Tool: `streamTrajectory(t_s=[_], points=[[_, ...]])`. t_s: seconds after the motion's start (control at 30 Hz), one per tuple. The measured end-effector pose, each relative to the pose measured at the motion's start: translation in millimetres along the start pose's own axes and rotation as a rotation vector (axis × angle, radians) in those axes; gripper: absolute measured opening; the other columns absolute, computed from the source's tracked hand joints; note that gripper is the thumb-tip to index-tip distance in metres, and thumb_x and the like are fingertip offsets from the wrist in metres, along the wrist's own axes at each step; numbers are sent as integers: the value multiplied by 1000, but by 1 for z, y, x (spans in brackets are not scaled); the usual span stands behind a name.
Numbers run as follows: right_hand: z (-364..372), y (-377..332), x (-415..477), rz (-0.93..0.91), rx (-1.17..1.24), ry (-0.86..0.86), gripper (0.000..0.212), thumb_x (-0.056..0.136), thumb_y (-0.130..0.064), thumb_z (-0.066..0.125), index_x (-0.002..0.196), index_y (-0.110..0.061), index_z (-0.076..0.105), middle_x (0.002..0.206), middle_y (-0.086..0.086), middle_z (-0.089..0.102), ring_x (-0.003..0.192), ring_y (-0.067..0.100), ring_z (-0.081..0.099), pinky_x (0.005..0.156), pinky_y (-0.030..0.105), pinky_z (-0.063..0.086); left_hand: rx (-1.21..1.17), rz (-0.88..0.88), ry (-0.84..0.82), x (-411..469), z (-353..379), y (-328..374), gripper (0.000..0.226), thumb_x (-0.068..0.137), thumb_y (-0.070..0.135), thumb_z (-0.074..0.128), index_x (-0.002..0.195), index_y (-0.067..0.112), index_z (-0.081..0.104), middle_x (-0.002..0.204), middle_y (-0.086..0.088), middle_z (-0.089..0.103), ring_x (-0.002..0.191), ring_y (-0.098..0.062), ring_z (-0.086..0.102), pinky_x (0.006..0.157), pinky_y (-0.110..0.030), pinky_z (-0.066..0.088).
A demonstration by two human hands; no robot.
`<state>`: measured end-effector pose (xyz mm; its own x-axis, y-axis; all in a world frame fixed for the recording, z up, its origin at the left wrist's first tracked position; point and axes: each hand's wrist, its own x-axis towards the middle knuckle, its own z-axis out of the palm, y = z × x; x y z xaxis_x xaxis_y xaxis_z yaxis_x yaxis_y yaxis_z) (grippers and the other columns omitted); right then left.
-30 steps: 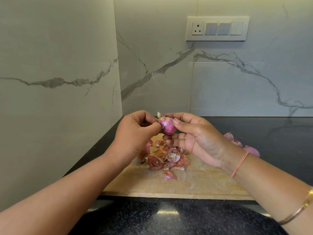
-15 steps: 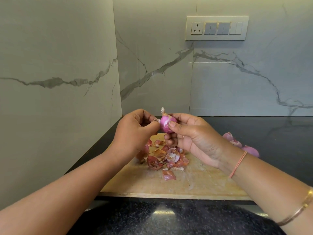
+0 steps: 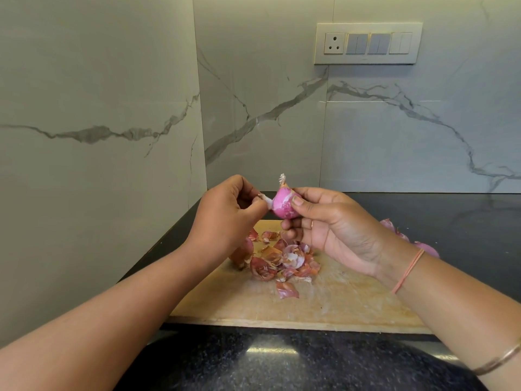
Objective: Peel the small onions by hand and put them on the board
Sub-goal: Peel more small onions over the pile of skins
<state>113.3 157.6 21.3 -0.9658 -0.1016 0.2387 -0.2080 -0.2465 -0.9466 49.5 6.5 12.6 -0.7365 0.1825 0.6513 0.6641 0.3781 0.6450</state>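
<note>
The right hand (image 3: 335, 230) grips one glossy round pink onion (image 3: 283, 205); the left hand (image 3: 225, 218) pinches its papery skin strip (image 3: 266, 200) above the wooden board (image 3: 338, 300).

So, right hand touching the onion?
Touching. Head view: the right hand has its thumb flat on the onion, with fingers curled under it.

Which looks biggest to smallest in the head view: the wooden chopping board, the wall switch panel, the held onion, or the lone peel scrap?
1. pale wooden chopping board
2. cream wall switch panel
3-4. pink small onion and lone reddish peel scrap: they look alike; the onion is held nearer the camera, so unranked.
</note>
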Motion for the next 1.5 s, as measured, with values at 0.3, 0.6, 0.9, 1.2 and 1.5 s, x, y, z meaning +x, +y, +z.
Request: streamTrajectory(t_s=[0.3,0.6,0.9,1.2,1.5], points=[[-3,-6,-1,12,46,-10,37,75,-10,57,111,-1,57,98,23,63,64,17,61,59,27,53,-24,-109,-17,5,-9,-5,8,83,20,69,80,21,62,76,10,68,67,-5,62,60,-20,51],[-3,-4,-1,-8,-27,53,46,65,-6,67,111,-7,58,80,10,64,60,15,56,54,24,52,-109,5,-178,-5,-5,3,15,88,15,59,86,22,72,77,1,71,73,-19,67,71,-40,57],[-4,-3,-3,-17,-85,40,43,65,-6,68,105,-4,54,78,11,67,61,17,59,55,24,53,-185,48,-129,-8,-6,7,8,82,18,69,86,23,73,75,9,73,70,-6,69,69,-26,57],[-3,0,-3,-45,-123,37,38,67,-9,68,103,-4,56,70,8,67,60,16,58,54,23,51,-67,111,-73,-8,-5,7,8,80,20,68,73,24,70,62,9,67,53,-3,57,47,-16,45],[-2,2,-2,-28,-146,22,39,68,-12,68,105,-3,56,70,8,65,59,15,58,54,24,52,52,133,-56,-8,-3,7,11,83,22,67,72,19,67,59,8,62,53,-10,57,46,-21,45]])
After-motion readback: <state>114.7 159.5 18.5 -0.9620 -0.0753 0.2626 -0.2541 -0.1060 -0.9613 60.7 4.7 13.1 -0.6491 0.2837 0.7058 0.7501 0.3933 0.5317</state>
